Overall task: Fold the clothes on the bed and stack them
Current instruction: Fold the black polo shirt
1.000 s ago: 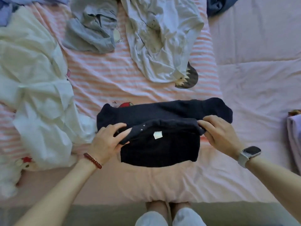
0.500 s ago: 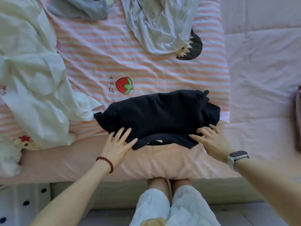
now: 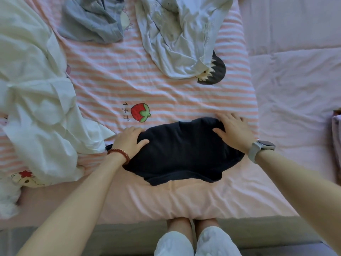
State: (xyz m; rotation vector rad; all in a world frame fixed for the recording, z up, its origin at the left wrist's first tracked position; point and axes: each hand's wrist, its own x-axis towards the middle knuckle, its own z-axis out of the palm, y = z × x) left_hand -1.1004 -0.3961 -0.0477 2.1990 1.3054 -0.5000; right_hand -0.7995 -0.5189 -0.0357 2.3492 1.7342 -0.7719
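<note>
Folded dark garment [image 3: 181, 152] is laid near front edge of the bed [image 3: 166, 200], btwn both hands, w/ left hand [image 3: 129, 140] pressed on its left end, fingers curled over the far edge, & right hand [image 3: 233, 131] spread flat on its right end.

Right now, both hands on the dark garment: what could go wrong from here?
1. The dark garment is an uneven bundle, its near hem ragged; lifted as it lies, the fold may fall open.
2. The left hand works right beside the white sheet-like cloth, which could get dragged along.
3. The right hand presses only the far right corner, so the bundle's middle stays puffy and might stack badly.
</note>
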